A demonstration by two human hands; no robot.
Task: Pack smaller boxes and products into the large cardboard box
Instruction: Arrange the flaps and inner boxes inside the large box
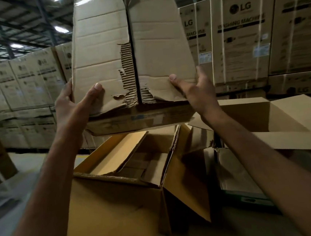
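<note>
- The left hand and right hand each grip a side of the torn box, thumbs on its face and fingers hidden behind.
- The torn box is raised above the open large box, whose contents are dim.
- Washing-machine cartons are stacked on the warehouse floor.

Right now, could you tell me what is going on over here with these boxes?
A person holds a torn cardboard box up with both hands, the left hand gripping its left edge and the right hand its right edge. It is raised above a large open box that stands below it. Stacked washing machine cartons stand behind.
</note>
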